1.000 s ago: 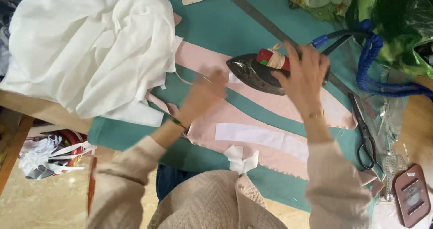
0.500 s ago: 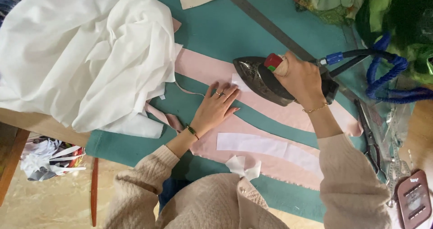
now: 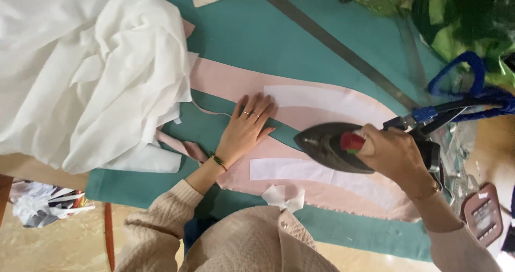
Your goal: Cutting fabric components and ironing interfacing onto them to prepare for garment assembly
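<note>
My right hand [image 3: 394,157] grips closed the handle of the dark metal iron [image 3: 327,146] over the curved pink fabric strip [image 3: 230,84] on the teal table cover [image 3: 279,36]. My left hand [image 3: 247,127] lies open and flat on it; I should keep the fingers away from the hot tip.

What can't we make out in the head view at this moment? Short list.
Head view only:
- Soleplate of the iron: faces down, so contact with the pink fabric cannot be told.
- Iron handle: covered by the right hand.
- Fabric under the left hand: hidden by the palm.
- White cloth pile: cut off by the top and left edges.
- Blue cord: runs off the right edge.
</note>
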